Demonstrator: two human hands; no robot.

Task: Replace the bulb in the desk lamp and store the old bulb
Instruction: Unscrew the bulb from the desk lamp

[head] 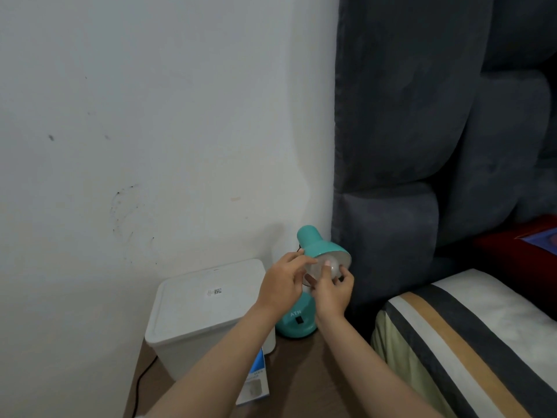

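A teal desk lamp stands on a brown table against the wall; its shade (pixel 320 244) tilts toward me and its round base (pixel 297 322) carries a black switch. A frosted white bulb (pixel 328 268) sits in the mouth of the shade. My right hand (pixel 333 292) grips the bulb from below with its fingers wrapped round the glass. My left hand (pixel 283 283) is at the shade's left rim, fingertips touching the rim and the bulb's edge. A blue and white bulb carton (pixel 253 383) lies on the table under my left forearm, partly hidden.
A white lidded plastic bin (pixel 205 315) stands left of the lamp. A black cable (pixel 141 384) runs down the table's left side. A dark grey padded headboard (pixel 391 176) rises right of the lamp, with a striped pillow (pixel 470 333) below it.
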